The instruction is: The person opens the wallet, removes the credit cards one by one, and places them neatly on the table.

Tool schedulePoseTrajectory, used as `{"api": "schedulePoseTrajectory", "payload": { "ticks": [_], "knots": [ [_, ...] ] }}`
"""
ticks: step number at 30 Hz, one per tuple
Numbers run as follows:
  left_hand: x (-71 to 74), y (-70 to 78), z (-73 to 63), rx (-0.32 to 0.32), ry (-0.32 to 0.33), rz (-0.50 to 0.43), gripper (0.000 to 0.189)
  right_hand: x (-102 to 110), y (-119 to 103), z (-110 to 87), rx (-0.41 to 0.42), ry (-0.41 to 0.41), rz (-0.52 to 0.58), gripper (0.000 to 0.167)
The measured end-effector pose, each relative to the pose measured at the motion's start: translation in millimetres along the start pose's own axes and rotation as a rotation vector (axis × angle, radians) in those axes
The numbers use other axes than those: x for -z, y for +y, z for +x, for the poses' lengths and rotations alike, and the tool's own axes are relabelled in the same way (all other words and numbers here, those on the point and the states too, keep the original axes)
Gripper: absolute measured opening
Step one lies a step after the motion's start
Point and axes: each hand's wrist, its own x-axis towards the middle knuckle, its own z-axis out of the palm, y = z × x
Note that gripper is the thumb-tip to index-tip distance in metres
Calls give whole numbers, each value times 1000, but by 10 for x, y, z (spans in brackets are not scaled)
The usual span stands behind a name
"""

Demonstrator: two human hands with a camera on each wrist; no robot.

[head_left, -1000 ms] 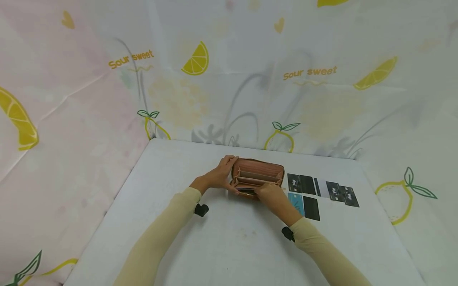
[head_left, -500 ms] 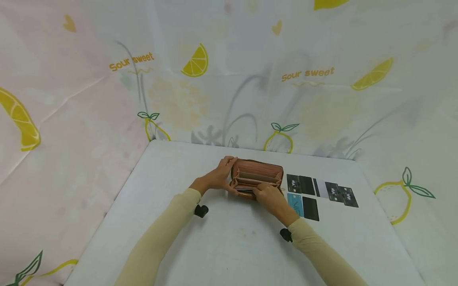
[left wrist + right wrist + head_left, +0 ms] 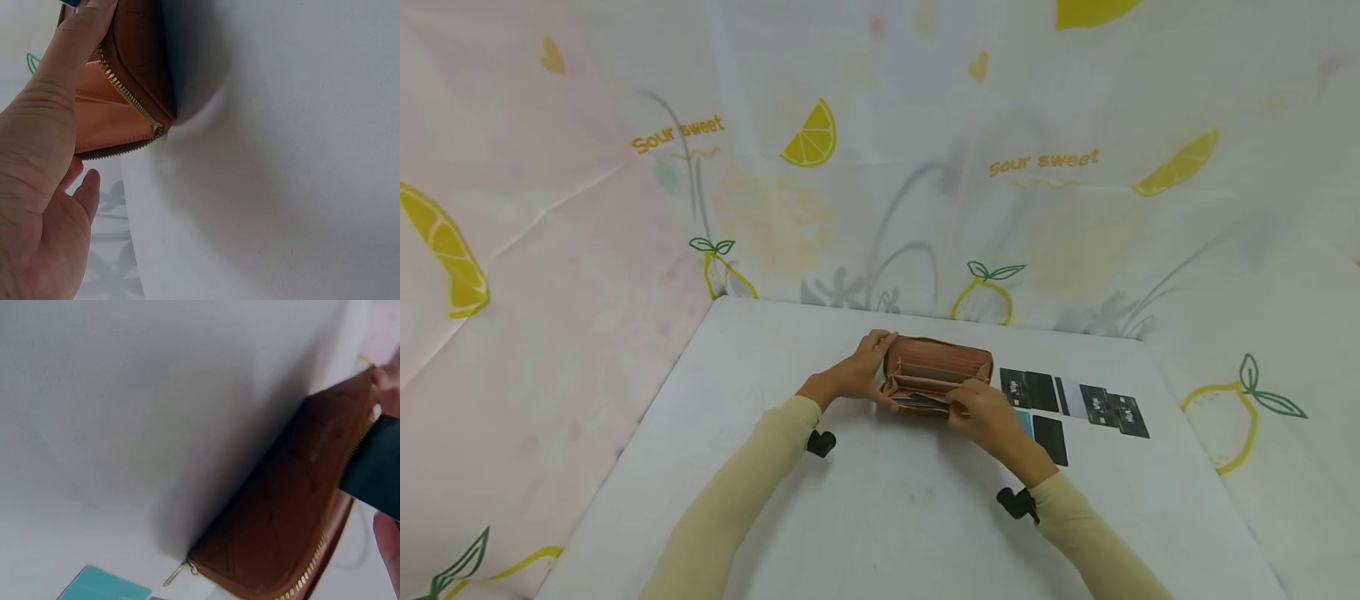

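A brown zip-around wallet stands unzipped on the white table, its pleated compartments facing up. My left hand grips its left end, the thumb along the front edge and the fingers at the back. In the left wrist view, the thumb lies over the wallet's side beside the brass zip. My right hand pinches a dark card at the front opening. That card sticks out past the zip in the right wrist view. The right fingertips are only partly in that view.
Right of the wallet lie several black cards in a row, some marked "Vip". Below them are another black card and a blue card, partly hidden by my right hand in the head view. A lemon-print cloth hangs behind the table.
My right hand has come up and to the right from the wallet's front compartment, and a dark card now shows at its fingertips. My left hand has kept its hold on the wallet.
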Motion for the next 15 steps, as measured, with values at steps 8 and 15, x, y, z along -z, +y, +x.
{"api": "schedulePoseTrajectory", "payload": {
  "ticks": [8,15],
  "knots": [
    [10,22,17,29,-14,4,135,408,144,-170,-261,96,194,21],
    [25,29,9,17,-7,-2,135,681,400,-559,-617,107,147,12]
  ]
}}
